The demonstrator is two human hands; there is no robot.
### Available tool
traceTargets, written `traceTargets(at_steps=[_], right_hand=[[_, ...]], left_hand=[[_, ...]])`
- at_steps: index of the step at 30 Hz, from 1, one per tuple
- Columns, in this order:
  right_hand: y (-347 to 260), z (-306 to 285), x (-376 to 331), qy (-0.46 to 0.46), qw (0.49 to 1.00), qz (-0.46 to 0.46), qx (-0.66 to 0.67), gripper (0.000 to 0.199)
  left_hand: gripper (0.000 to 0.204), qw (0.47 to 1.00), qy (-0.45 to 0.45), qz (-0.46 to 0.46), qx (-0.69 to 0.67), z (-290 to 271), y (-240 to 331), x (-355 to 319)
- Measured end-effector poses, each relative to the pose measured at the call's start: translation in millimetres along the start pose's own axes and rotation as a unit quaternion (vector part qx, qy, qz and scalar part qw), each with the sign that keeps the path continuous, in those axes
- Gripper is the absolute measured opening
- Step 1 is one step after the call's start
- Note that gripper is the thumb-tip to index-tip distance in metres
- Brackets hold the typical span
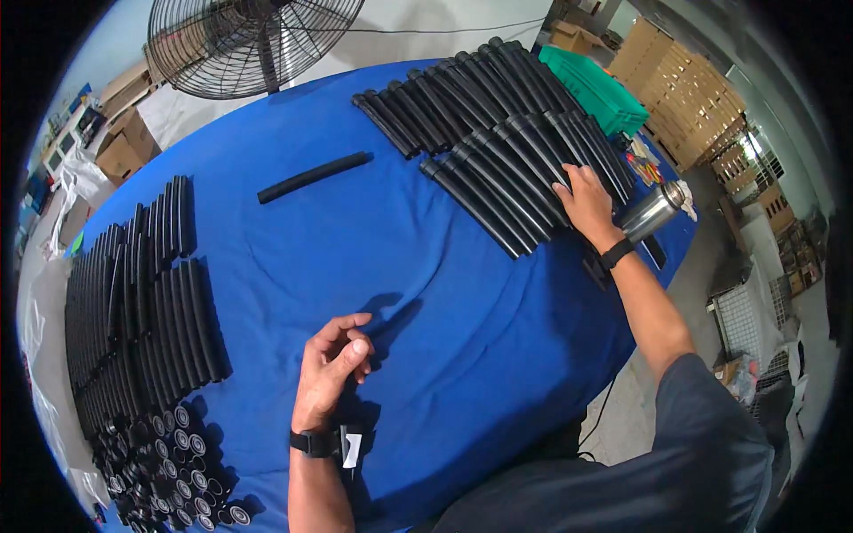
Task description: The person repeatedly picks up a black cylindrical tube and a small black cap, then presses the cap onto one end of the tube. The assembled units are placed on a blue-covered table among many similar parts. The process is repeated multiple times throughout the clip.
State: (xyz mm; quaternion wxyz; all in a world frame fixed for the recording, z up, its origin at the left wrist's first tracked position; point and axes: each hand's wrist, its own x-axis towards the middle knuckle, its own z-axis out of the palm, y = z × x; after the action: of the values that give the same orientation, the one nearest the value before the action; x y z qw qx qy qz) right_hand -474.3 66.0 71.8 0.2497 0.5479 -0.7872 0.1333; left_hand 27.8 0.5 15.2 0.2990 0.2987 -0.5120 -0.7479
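Observation:
My right hand (588,202) reaches over the nearer row of black tubes (498,178) at the upper right. Its fingers are stretched out and rest on the tubes; none is seen lifted. Over the middle of the blue cloth (267,275), my left hand (330,362) hovers with loosely bent fingers apart and nothing in them. A single black tube (313,177) lies alone on the cloth, farther off than my left hand. Behind the nearer row is a second row of black tubes with thicker ends (471,84).
At left are stacked plain black tubes (191,320), with a pile of round black caps (182,462) below. A steel flask (653,211) lies right of my right hand, near a green bin (595,89). A large fan (253,44) stands beyond the far edge.

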Motion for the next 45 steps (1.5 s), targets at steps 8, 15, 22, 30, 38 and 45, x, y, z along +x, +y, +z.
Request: traceTargets(at_steps=[8, 15, 22, 30, 38, 45], right_hand=[[10, 1, 0, 0.008, 1.000, -0.026, 0.011, 0.037], [-27, -23, 11, 0.051, 0.993, -0.045, 0.098, 0.037], [-205, -31, 59, -0.081, 0.915, -0.271, 0.287, 0.034], [-341, 98, 127, -0.112, 0.916, -0.365, 0.122, 0.056], [-322, 133, 135, -0.123, 0.902, -0.400, 0.101, 0.037], [-286, 6, 5, -0.490, 0.667, 0.000, 0.562, 0.043]], left_hand=[[0.054, 1.000, -0.001, 0.005, 0.008, 0, -1, 1], [0.041, 1.000, -0.005, -0.014, -0.006, 1, 3, -2], [0.043, 1.000, -0.010, -0.024, 0.017, -6, 4, -2], [0.039, 0.999, -0.034, -0.009, 0.002, -14, -7, 1], [0.033, 0.998, -0.024, 0.030, 0.042, -10, -2, 2], [0.040, 0.997, 0.055, 0.046, -0.009, -12, -9, 2]])
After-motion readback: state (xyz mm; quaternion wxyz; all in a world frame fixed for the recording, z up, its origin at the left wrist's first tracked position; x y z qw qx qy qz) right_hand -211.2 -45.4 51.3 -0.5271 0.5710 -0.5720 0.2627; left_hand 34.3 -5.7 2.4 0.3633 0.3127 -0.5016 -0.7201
